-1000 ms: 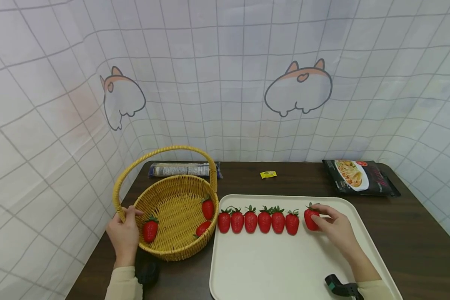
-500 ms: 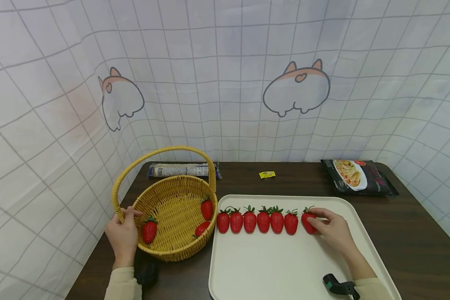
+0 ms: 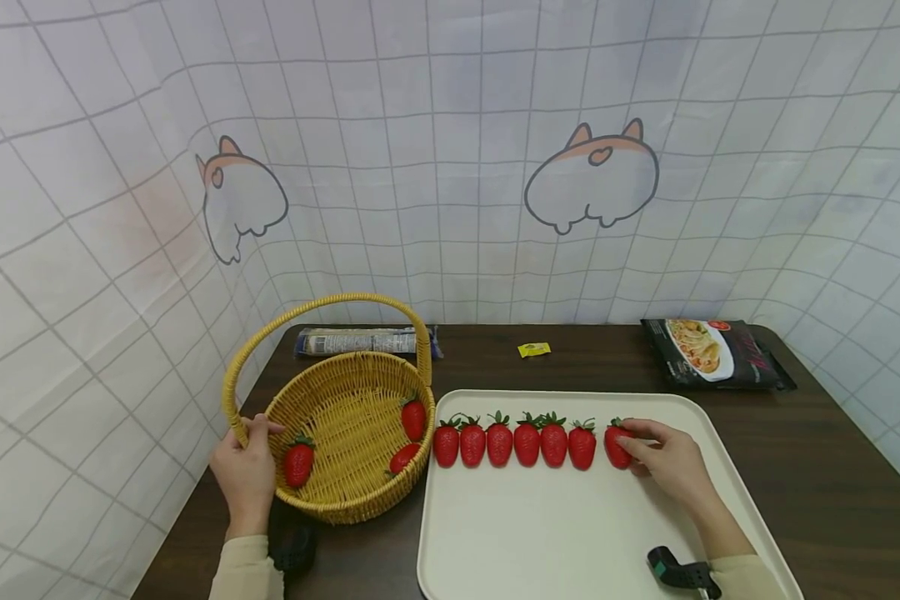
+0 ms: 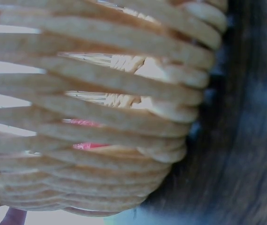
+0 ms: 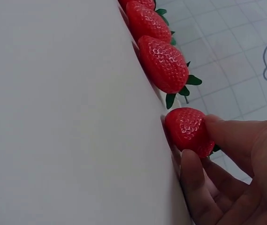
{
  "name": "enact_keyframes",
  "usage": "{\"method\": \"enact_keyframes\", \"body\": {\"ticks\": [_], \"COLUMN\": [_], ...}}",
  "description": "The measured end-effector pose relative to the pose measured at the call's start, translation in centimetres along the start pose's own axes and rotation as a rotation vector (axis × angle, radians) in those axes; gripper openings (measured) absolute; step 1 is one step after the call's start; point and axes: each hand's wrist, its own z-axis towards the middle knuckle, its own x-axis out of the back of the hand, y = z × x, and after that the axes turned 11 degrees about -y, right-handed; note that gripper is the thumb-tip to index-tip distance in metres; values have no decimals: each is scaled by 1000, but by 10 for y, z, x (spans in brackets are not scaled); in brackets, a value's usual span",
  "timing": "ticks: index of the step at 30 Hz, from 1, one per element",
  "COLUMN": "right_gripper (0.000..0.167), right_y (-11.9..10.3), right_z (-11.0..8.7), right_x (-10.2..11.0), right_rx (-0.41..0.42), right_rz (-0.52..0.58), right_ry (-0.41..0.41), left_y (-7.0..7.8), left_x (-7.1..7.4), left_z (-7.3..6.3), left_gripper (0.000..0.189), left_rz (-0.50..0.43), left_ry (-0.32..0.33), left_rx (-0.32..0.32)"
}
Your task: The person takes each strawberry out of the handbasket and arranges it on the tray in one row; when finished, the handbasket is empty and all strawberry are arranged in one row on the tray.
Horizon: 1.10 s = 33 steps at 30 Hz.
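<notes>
My left hand [image 3: 247, 471] grips the yellow wicker basket [image 3: 356, 506] at its left rim, where the arched handle begins. Inside that basket lie 3 red strawberries, one of them a strawberry [image 3: 298, 462] near my left thumb. On the white tray [image 3: 540, 533], my right hand [image 3: 673, 462] pinches a strawberry [image 3: 617, 446] between thumb and fingers, its leafy end away from me. To its left runs a row of several strawberries [image 3: 499, 443], leaves all pointing to the back; a small gap parts the row from the pinched one. Close weave of the basket [image 4: 100, 108] fills the left wrist view.
Behind the basket lies a long plastic packet [image 3: 367, 340]. A small yellow wrapped sweet [image 3: 534, 349] sits at the back middle of the dark wooden table [image 3: 465, 358]. A black noodle packet [image 3: 716, 354] lies at the back right. A gridded white curtain [image 3: 420, 167] encloses the table.
My right hand has brought the pinched strawberry slightly left, closer to the row, and it now stands straighter. My left hand stays on the basket.
</notes>
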Motion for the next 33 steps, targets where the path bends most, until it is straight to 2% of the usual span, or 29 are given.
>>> {"method": "enact_keyframes", "body": {"ticks": [10,18,23,28,33], "right_gripper": [43,43,41,40,37], "right_y": [1,0,-1,-4,-14], "right_z": [1,2,1,0,-3], "right_x": [-4,-6,-5,-1,-2], "right_rx": [51,35,9,-17,62], "right_rz": [52,13,34,1,-14], "right_ry": [-60,-63,-56,23,134], "left_y": [2,1,1,1,0], "left_x": [0,0,-1,-1,-1], "left_z": [-1,-1,0,0,-1], "left_gripper": [44,43,42,43,43], "left_rz": [9,9,4,-12,-11], "left_ry": [-6,-3,4,-2,6], "left_rx": [8,8,11,13,30]}}
